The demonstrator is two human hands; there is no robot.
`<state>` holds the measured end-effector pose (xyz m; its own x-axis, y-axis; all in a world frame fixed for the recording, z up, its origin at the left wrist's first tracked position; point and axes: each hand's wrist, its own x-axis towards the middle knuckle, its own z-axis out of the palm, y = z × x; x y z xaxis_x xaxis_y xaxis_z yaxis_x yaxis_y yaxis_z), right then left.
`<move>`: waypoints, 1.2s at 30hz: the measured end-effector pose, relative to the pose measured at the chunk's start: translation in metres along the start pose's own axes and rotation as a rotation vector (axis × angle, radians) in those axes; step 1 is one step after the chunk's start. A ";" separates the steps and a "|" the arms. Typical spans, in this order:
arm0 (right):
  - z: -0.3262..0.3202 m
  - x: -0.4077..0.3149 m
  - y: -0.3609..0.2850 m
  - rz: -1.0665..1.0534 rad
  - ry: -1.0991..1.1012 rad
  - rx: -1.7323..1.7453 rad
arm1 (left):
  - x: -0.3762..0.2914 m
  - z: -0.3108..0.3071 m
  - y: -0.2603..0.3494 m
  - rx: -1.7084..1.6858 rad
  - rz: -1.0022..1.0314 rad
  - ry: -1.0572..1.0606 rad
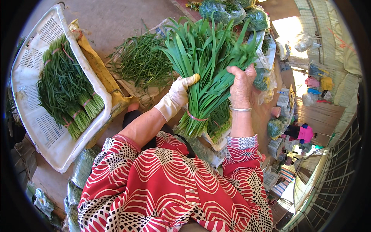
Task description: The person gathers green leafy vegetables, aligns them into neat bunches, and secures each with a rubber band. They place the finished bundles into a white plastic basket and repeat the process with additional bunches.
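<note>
A large bunch of green leafy stalks, apparently Chinese chives, is held up in front of my chest, its leaves fanned out at the top. A pink band circles the stalks near their pale cut ends. My left hand, in a whitish glove with a yellowed thumb tip, grips the bunch on its left side. Bare, with a metal bangle at the wrist, my right hand is closed on the leaves at the right side. More banded greens are partly hidden behind the bunch, in a white crate.
At the left, a white plastic crate holds several banded bunches. Loose green leaves lie in a heap beyond my left hand. Plastic bags of greens stand at the top. A person in pink is far off at the right.
</note>
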<state>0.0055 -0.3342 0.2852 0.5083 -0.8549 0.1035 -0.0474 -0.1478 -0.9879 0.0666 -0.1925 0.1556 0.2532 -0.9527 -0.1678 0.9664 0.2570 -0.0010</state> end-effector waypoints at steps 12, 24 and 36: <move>-0.050 0.007 -0.012 0.141 0.132 0.245 | 0.004 -0.011 -0.009 -0.005 0.013 0.074; -0.055 -0.123 0.051 0.403 -0.415 -0.189 | 0.032 0.037 0.026 0.101 -0.082 0.644; 0.006 -0.127 0.087 0.945 -0.314 0.875 | -0.029 -0.013 0.182 1.791 0.194 0.601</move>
<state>-0.0580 -0.2359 0.1857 0.7682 -0.2828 -0.5744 0.0156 0.9051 -0.4248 0.2346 -0.1165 0.1477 0.6832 -0.6595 -0.3137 -0.0669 -0.4843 0.8724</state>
